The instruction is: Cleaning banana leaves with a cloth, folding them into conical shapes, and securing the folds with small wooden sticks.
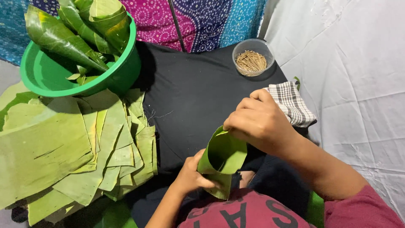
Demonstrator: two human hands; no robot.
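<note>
A green banana leaf rolled into a cone (pixel 222 158) sits low in the middle of the head view, its open mouth facing up. My left hand (pixel 190 175) wraps around the cone's lower part from the left. My right hand (pixel 257 120) pinches the top rim of the cone with closed fingers. Whether a small stick is between those fingers is hidden.
A stack of flat cut leaf pieces (pixel 71 147) lies at the left. A green plastic bowl (pixel 46 78) holding finished leaf cones stands at the top left. A clear cup of small wooden sticks (pixel 252 57) and a checked cloth (pixel 291 103) rest on the black cloth (pixel 190 93).
</note>
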